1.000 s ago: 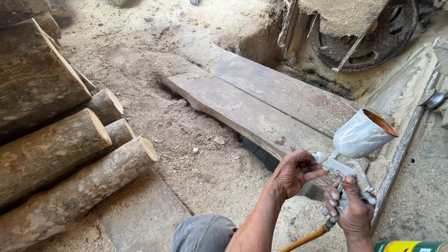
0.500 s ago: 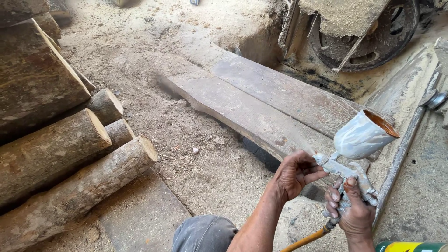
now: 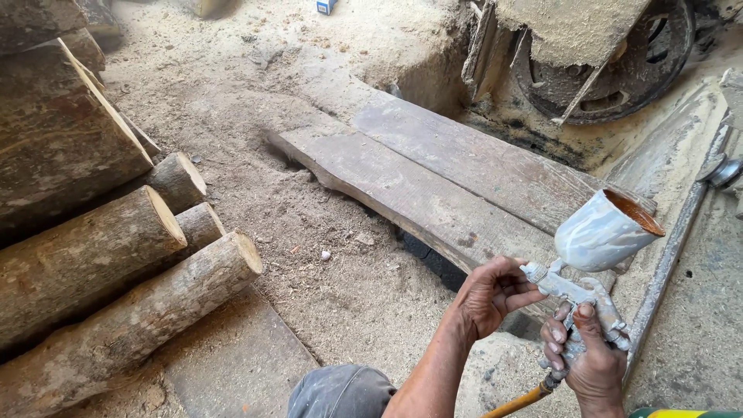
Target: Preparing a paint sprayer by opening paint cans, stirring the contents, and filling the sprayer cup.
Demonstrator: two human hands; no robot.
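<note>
The spray gun (image 3: 576, 298) was held at the lower right of the view, above the sawdust floor (image 3: 325, 232) and just past the near end of the planks (image 3: 433, 178). The right hand (image 3: 592, 360) was wrapped around the gun's handle, grip closed on it, fingers curled at the front and thumb up the back. The left hand (image 3: 487, 294) sat just left of the gun, its fingertips pinched on the nozzle end; that grip was also closed on the gun. The gun's cup (image 3: 604, 232) stood above the body, tilted to the right, its open mouth showing a rust-brown inside. The gun and cup were coated with pale grey residue. A yellow hose (image 3: 522, 401) ran from the bottom of the handle toward the lower edge of the view.

Two weathered planks lay side by side on the floor, running away from the gun toward the upper left. A stack of logs (image 3: 101, 263) lay well to the left of the gun, cut ends facing the planks. Beyond the gun, at the upper right, a rusted wheel (image 3: 619, 62) stood against a dusty machine frame. A metal rail (image 3: 673, 248) ran just right of the gun. A grey-clad knee (image 3: 340, 391) showed below the left forearm.
</note>
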